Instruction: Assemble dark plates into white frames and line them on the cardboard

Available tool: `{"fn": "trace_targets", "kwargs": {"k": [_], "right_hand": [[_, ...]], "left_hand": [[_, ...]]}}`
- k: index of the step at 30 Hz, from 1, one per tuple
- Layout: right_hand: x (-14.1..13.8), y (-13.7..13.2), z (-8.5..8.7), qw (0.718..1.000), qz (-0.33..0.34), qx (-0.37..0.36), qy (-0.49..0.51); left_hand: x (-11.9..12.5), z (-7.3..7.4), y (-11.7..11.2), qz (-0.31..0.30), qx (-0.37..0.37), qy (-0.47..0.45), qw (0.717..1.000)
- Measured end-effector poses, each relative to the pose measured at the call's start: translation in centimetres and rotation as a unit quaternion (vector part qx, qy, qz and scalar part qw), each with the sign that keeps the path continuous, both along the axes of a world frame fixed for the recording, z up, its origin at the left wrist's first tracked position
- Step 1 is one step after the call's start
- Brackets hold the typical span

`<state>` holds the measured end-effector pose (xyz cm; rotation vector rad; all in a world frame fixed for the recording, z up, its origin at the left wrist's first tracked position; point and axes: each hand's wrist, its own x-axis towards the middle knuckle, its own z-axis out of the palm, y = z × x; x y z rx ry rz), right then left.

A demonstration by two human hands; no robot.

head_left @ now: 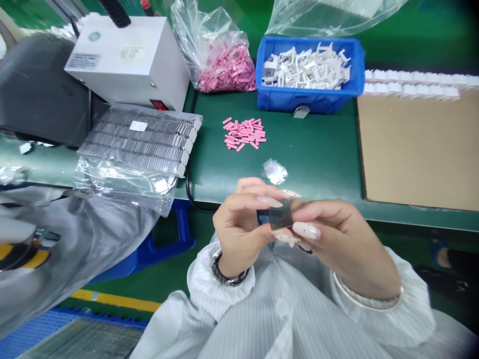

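Observation:
My left hand (237,224) and my right hand (329,234) pinch a small dark square plate (281,215) with a glossy face, held by its edges above the bench's front edge. A bit of something blue shows behind the plate, partly hidden by my fingers. Beyond my hands lies a small clear bag of white pieces (275,171), not touched by either hand. Farther off on the green workbench (318,159) is a loose pile of pink strips (245,133).
A blue bin of white parts (310,75) and a bag of pink parts (220,65) stand at the back. To the left are a white box unit (127,60) and a plastic-wrapped row of metal strips (138,144). A cardboard sheet (419,149) covers the bench's right side.

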<state>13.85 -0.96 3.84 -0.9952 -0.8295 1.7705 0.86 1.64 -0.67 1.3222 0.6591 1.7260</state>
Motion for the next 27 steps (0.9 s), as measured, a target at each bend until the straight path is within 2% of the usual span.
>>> {"fn": "trace_targets", "kwargs": {"k": [9, 14, 19, 27], "right_hand": [[0.10, -0.04, 0.06, 1.000, 0.005, 0.003, -0.007], [-0.18, 0.29, 0.37, 1.000, 0.007, -0.013, -0.003], [-0.45, 0.47, 0.65, 1.000, 0.012, -0.027, 0.009], [-0.35, 0.20, 0.30, 0.999, 0.002, -0.012, 0.030]], "left_hand": [[0.07, -0.07, -0.01, 0.039, 0.012, 0.023, 0.999], [-0.09, -0.18, 0.04, 0.084, 0.023, 0.053, 0.995], [-0.29, -0.57, -0.12, 0.095, 0.046, 0.054, 0.993], [-0.26, -0.55, -0.54, 0.136, 0.063, 0.086, 0.985]]}}
